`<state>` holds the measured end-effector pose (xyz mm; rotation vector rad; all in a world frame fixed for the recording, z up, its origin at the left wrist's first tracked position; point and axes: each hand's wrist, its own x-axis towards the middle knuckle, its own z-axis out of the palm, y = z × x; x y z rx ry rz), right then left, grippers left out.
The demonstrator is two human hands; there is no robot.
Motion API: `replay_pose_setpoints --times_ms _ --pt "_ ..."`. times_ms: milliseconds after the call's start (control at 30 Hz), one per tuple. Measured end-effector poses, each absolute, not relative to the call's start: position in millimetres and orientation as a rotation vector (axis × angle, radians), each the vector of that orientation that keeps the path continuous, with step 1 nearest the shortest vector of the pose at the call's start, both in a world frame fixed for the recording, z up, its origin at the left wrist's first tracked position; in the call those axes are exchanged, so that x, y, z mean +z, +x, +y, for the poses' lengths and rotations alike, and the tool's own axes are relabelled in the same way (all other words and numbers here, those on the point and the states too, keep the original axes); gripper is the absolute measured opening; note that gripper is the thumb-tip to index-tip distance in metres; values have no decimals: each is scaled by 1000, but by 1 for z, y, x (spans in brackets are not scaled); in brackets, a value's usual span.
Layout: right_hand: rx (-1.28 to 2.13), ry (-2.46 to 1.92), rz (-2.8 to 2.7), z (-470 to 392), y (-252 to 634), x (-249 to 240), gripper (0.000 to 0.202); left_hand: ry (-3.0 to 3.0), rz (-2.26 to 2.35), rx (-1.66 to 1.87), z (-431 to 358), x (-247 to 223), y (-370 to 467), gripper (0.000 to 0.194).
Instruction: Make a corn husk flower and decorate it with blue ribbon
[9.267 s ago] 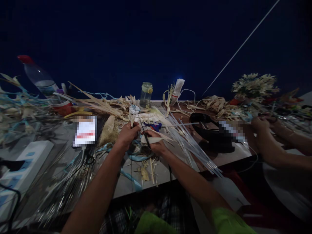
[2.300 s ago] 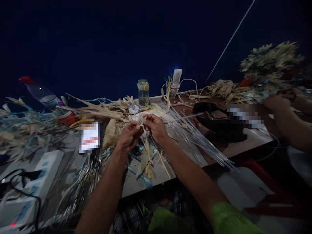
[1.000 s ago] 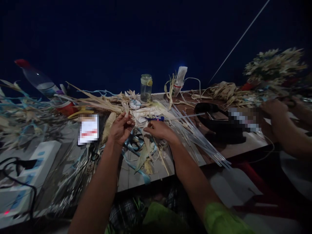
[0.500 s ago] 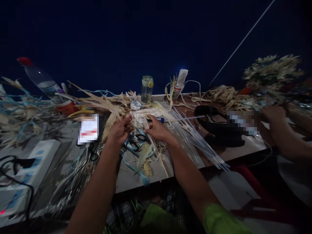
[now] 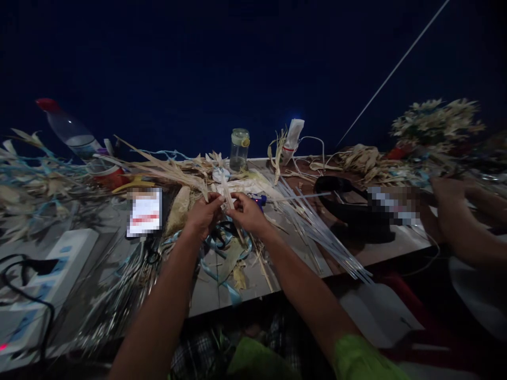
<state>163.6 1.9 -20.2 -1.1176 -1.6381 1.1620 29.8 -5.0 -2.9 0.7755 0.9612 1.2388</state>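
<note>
Over the middle of the table, my left hand (image 5: 204, 215) and my right hand (image 5: 249, 214) meet, fingertips nearly touching. Between them stands a pale strip of dried husk (image 5: 227, 192), pinched by the thumb and fingers of both hands. Whether a thin stem is also in the left fingers is too blurred to tell. Below the hands lie a light blue ribbon (image 5: 212, 271), black-handled scissors partly hidden by my fingers, and a dry leaf (image 5: 232, 259). A blue tool or marker (image 5: 261, 200) lies just beyond my right hand.
At left are a lit phone (image 5: 144, 214), a white power strip (image 5: 65, 264) and a bundle of wires (image 5: 122, 301). A jar (image 5: 239, 150) stands behind. Clear sticks (image 5: 332, 245) and a black stand (image 5: 352, 208) lie right. Another person's arm (image 5: 455, 221) rests at far right.
My hands have come together from slightly apart. The husk strip in my right hand now stands between both sets of fingertips. The view has shifted slightly.
</note>
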Motion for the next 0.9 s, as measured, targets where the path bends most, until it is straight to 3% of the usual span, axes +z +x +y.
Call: replay_pose_setpoints --times_ms 167,467,900 --pt "1339 -1059 -1555 2 160 -26 58 771 954 1192 -7 -1 32 36" --pt "1422 -902 -1325 0 170 -7 36 936 990 1179 -7 -6 34 24" --pt "1384 -940 -981 10 170 -15 17 1193 1139 985 -14 -3 40 26"
